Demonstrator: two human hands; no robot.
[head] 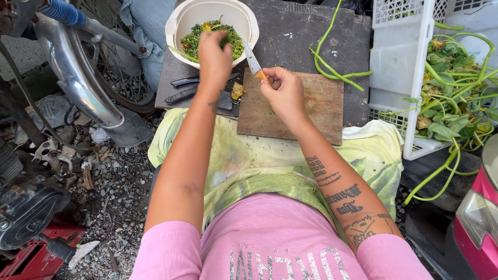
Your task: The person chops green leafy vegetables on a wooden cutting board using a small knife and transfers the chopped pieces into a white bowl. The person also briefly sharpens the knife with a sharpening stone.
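Head camera, looking down on a seated person in a pink top: the left hand hangs over the near rim of a cream bowl at the far edge of the dark work board, its fingers bunched together on a pinch of chopped greens, with more of the same heaped inside the bowl. The right hand is curled tight round the orange handle of a small knife, whose blade slants up toward the bowl's right rim. That hand sits over the far left corner of a wooden chopping board, which lies on the dark board's near edge and partly on a yellow-green cloth spread across the lap.

Just left of the chopping board, below the bowl, two dark-handled knives lie on the dark board, and a scrap of yellowed leaf rests beside the wooden board's left edge. Long green stems trail across the dark board's far right corner. To the right stands a white plastic crate, with a heap of leafy green vegetables beyond its wall. A motorcycle wheel with chrome mudguard stands at left over gravel.
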